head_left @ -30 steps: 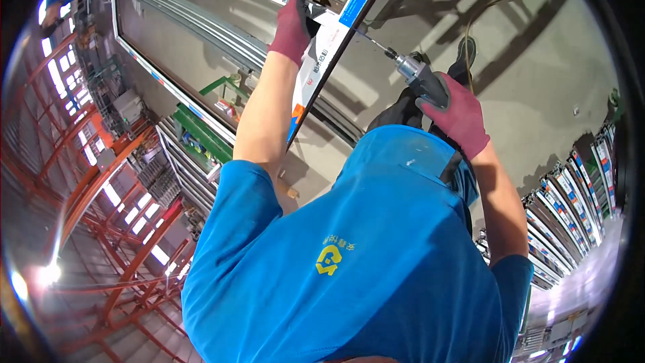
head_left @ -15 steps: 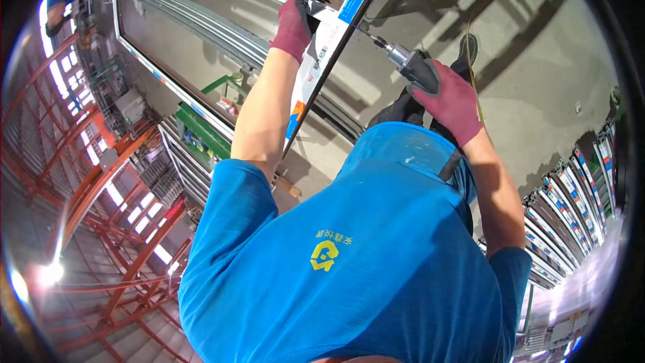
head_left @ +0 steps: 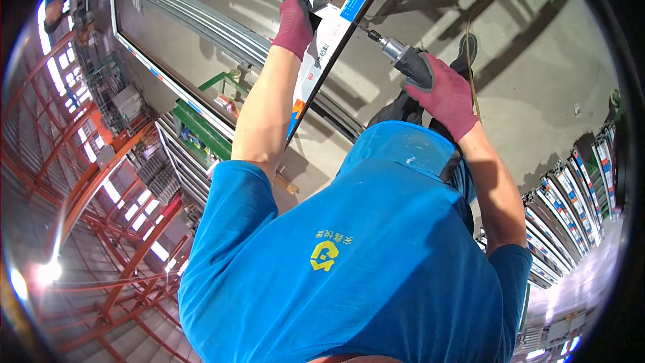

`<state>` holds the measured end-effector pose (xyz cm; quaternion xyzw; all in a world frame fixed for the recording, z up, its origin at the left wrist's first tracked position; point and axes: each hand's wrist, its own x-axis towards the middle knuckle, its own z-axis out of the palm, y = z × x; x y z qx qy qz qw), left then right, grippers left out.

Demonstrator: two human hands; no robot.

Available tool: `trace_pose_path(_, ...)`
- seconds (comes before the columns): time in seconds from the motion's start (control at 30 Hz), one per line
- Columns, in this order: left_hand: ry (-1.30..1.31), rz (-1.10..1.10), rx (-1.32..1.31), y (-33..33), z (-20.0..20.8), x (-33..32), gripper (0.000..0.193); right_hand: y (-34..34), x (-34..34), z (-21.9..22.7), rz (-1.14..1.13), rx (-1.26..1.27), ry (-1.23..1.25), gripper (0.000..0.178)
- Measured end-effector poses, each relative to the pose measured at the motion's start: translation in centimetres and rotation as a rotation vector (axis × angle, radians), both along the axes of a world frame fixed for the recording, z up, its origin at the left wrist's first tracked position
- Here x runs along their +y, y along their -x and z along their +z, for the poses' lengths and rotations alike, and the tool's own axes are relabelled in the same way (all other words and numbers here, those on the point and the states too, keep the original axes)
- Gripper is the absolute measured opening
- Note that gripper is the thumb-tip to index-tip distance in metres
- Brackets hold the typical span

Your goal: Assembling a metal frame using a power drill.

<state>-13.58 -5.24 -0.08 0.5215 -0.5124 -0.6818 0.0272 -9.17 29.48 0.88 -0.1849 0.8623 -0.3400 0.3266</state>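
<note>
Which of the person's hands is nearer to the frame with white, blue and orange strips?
Left. The left hand is on the frame itself; the right hand is apart from it, to its right, gripping a power tool that points toward it.

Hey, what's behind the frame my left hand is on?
Through the frame, long metal bars, a green metal support and grey floor show. Whatever lies directly behind its solid sides or your left hand is covered.

The left arm (head_left: 263, 111) stretches forward; the right fingers (head_left: 422, 96) curl nearer the body.
</note>
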Motion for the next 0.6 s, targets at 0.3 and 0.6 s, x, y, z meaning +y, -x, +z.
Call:
trace_pose_path(0.3,0.073,-0.103,-0.091,0.1,2.9,0.8,0.038,0.5,3.6,1.4,-0.108,-0.09,0.138,0.076)
trace_pose_path(0.6,0.89,-0.884,-0.312,-13.1,0.7,1.0,0.052,12.7,5.4,-8.9,-0.419,-0.212,0.28,0.03)
